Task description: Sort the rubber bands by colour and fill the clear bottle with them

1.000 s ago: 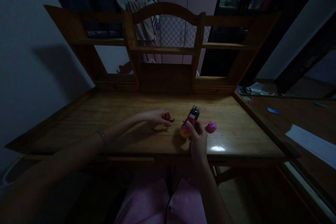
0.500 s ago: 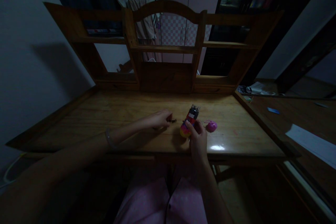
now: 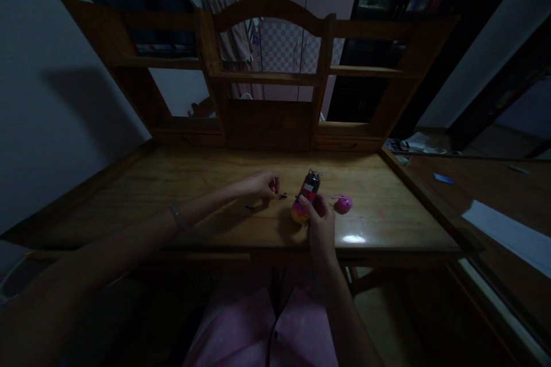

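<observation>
My right hand (image 3: 322,222) is wrapped round a small colourful container (image 3: 306,195), black at its top, red and purple in the middle and yellow at its base. It leans to the right above the desk, and thin wiry bits stick out at its top end. My left hand (image 3: 266,184) is low over the desk, fingers curled together at several thin dark pieces (image 3: 282,196), too small to name. What its fingertips hold, if anything, is hidden. Another dark piece (image 3: 250,207) lies below the left wrist. Right of the container is a round pink item (image 3: 343,203) with a thin loop.
The wooden desk (image 3: 193,166) carries a shelf unit (image 3: 271,78) along its back edge. To the right, a lower brown surface (image 3: 430,183) holds a white sheet (image 3: 508,235) and a blue card (image 3: 443,178). A wall (image 3: 38,109) stands on the left.
My left hand has lifted slightly off the small dark pieces, leaving more of them in sight. The container stays in my right hand. The whole view has shifted a little.
</observation>
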Available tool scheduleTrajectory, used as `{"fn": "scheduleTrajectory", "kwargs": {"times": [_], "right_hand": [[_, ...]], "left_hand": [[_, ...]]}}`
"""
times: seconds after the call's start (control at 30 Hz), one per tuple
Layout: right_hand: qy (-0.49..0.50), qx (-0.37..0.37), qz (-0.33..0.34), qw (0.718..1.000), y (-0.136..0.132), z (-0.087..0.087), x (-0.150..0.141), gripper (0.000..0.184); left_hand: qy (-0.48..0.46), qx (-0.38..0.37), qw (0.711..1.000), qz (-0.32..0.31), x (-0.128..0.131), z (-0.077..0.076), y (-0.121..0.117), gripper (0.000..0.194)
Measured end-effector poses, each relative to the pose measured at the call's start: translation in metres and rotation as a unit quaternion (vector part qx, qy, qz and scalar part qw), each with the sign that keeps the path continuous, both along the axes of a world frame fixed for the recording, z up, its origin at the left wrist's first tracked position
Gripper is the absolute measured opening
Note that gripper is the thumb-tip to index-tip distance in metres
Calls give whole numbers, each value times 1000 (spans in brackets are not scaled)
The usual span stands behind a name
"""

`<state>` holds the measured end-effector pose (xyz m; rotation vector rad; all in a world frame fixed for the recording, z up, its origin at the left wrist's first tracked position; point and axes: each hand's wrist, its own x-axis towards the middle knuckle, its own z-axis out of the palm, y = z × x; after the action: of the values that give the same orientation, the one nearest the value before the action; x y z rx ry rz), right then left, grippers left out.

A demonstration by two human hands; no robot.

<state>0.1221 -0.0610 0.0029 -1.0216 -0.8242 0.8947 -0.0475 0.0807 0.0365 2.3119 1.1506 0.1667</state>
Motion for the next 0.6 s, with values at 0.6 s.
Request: {"fn": "scheduleTrajectory", "kwargs": {"times": [0.6], "right_hand": [[-26, 22, 8, 999, -4, 5, -1, 29]], "left_hand": [[31, 39, 998, -42, 24, 7, -11, 30]]}}
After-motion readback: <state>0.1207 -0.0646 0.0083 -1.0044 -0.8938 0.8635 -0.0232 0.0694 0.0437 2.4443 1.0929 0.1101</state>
